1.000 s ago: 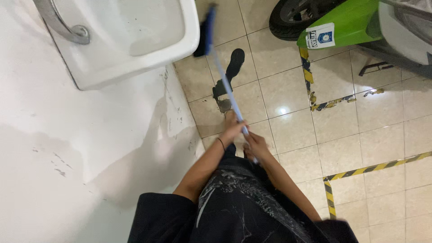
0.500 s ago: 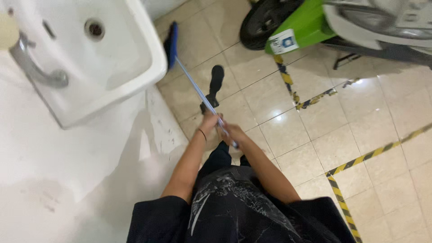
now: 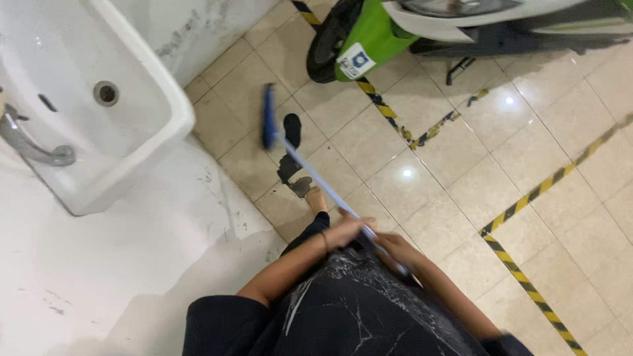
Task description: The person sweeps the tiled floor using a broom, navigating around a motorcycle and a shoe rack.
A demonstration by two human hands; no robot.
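Left hand [image 3: 348, 232] and right hand [image 3: 394, 245] both closed round mop handle [image 3: 323, 186], blue mop head [image 3: 268, 118] probably touching tiled floor [image 3: 455, 198], beside white sink [image 3: 99, 112]

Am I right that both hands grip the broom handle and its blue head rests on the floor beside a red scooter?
Not quite: the scooter is green, not red, as the head view shows. Both the left hand and right hand do grip the broom handle, with the blue head on the floor.

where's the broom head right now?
Head view, upper left of centre: the blue broom head sits on the tiled floor, between the white sink and the black sandal.
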